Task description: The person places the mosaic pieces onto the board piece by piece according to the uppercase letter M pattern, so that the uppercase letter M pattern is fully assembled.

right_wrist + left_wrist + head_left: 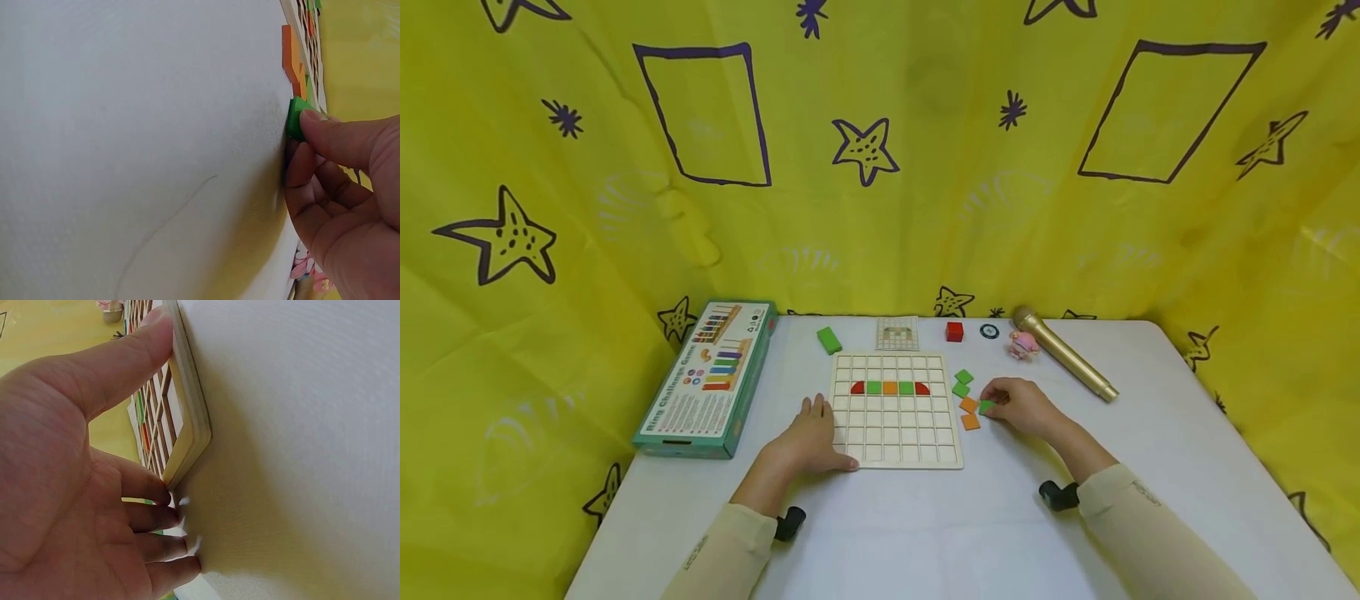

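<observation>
A pale wooden grid board (897,446) lies mid-table with a row of red, green and orange tiles (890,387) set in it. My left hand (816,433) rests flat on the table at the board's left front corner, thumb along its edge (187,419), fingers (164,520) straight. To the board's right lie loose green tiles (962,382) and orange tiles (970,413). My right hand (1017,405) pinches one green tile (986,407), seen close in the right wrist view (295,119), still on the table.
A teal game box (711,377) lies at the left. Behind the board are a green block (829,339), a pattern card (897,333), a red cube (954,331), a black disc (989,332), a pink toy (1023,345) and a gold microphone (1063,352). Yellow cloth surrounds the table.
</observation>
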Tool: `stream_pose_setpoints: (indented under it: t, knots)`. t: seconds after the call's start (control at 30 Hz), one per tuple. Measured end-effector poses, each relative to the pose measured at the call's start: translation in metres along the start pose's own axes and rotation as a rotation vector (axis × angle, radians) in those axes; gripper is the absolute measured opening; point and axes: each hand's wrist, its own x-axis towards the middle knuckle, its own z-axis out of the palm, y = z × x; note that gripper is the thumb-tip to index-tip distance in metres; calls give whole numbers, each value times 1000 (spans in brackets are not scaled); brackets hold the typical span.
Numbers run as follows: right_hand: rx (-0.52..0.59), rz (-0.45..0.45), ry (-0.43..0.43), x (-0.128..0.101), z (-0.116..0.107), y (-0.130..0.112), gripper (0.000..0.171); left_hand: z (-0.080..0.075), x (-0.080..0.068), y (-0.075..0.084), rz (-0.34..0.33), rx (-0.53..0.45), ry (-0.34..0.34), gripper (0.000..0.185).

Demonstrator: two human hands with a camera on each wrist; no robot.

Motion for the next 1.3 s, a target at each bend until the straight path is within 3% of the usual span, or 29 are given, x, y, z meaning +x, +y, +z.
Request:
stream_pose_setpoints:
  t: [0.57, 1.0, 1.3]
  knots:
    - [17, 4, 2, 7, -12, -1, 14, -1, 4, -1, -1, 30, -13, 117]
    - [56, -72, -15, 21, -11, -25, 18, -2, 2, 0, 7, 30, -12, 117]
    - [64, -41, -77, 36, -6, -47, 18, 0, 5, -1, 4, 33, -16, 117]
